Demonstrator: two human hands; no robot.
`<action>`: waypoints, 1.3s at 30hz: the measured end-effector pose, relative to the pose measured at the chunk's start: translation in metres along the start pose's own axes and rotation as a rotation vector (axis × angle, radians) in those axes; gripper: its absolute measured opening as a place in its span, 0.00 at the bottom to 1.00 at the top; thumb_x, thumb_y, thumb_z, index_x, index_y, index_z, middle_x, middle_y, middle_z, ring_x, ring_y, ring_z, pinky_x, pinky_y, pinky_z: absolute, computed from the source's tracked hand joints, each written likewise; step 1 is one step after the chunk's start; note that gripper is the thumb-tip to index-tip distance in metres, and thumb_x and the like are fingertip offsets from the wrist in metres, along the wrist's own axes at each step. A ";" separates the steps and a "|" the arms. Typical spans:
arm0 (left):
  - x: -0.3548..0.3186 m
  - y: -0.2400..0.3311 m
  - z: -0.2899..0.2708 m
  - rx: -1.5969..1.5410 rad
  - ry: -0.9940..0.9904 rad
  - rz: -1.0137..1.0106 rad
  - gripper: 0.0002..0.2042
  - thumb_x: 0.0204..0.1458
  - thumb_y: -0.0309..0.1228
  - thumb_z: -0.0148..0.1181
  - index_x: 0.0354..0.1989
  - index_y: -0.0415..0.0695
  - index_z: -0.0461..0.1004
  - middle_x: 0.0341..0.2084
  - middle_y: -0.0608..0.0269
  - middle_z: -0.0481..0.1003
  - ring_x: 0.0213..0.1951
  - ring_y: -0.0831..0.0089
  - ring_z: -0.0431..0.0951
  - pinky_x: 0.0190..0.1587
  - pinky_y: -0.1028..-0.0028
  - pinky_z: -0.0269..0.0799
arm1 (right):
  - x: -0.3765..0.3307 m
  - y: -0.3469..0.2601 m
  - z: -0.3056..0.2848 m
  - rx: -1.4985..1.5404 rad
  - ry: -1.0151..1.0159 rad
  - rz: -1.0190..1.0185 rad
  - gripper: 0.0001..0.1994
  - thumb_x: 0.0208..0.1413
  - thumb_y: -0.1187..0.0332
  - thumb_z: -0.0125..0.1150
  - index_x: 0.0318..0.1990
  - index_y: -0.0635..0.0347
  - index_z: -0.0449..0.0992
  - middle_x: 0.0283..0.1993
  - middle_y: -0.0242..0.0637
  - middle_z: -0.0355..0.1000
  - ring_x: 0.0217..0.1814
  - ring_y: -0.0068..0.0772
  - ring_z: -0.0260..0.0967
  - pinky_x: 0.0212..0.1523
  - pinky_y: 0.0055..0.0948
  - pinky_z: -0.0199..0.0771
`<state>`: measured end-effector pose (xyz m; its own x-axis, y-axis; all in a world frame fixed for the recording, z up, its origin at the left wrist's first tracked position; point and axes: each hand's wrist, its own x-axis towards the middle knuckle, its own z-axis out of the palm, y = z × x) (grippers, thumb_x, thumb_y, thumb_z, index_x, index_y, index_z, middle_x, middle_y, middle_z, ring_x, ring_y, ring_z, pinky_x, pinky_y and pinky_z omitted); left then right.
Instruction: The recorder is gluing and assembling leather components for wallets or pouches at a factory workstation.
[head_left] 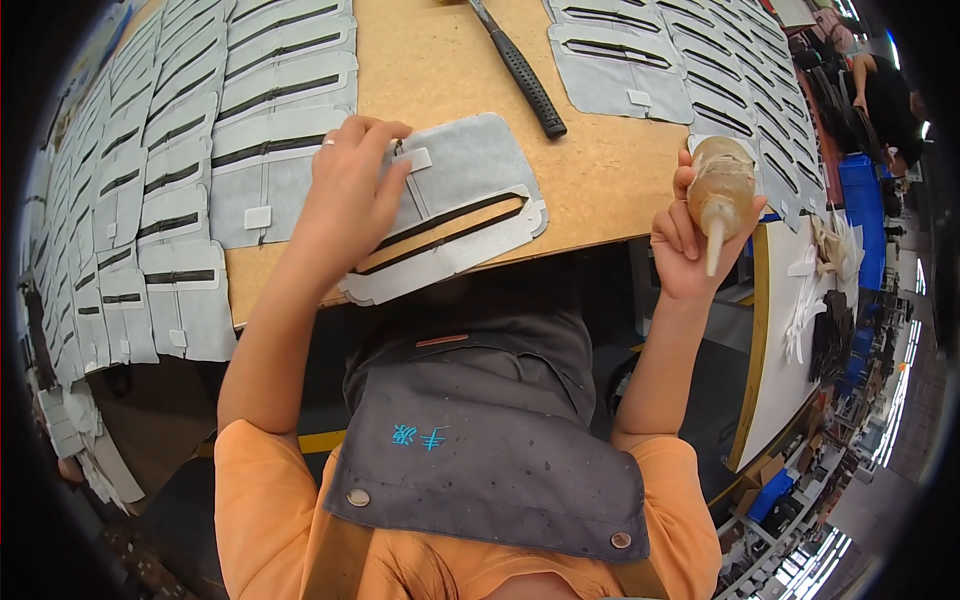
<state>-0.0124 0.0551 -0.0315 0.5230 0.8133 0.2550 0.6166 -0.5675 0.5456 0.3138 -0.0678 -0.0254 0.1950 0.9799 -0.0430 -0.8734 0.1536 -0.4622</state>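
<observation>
Gluing seemed in hand. The gray panel (pixel 470 150) was steadied at the table's (pixel 610 190) edge by the left hand (pixel 350 180), thumb and forefinger apart; well away, a bottle (pixel 722 175) was clasped in the right hand (pixel 690 255). Its nozzle (pixel 715 248) seemed needed over the panel's slot (pixel 440 237).

Pale-grey rectangular fabric panel (pixel 465 150) has black strips (pixel 450 240), white tab (pixel 415 160); flat wooden bench (pixel 600 195) is tan. Rounded translucent bottle (pixel 722 175) is cloudy amber, nozzle (pixel 715 250) off-white. Long tool handle (pixel 525 80) is black, dotted. Charcoal cloth apron (pixel 480 490) shows dark specks, turquoise lettering (pixel 434 439); cloth T-shirt (pixel 262 490) is orange.
</observation>
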 end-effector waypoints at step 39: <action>-0.022 0.056 0.048 -0.088 -0.140 0.182 0.10 0.49 0.27 0.62 0.40 0.43 0.73 0.37 0.59 0.70 0.42 0.60 0.68 0.46 0.64 0.60 | -0.020 0.053 -0.003 -0.868 0.259 -0.517 0.30 0.55 0.42 0.60 0.51 0.60 0.67 0.42 0.34 0.72 0.36 0.27 0.72 0.27 0.28 0.70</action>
<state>0.0389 -0.0009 -0.0450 0.7014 0.6692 0.2454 0.4540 -0.6848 0.5700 0.2648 -0.0797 -0.0513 0.6330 0.7478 0.2002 -0.0551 0.3015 -0.9519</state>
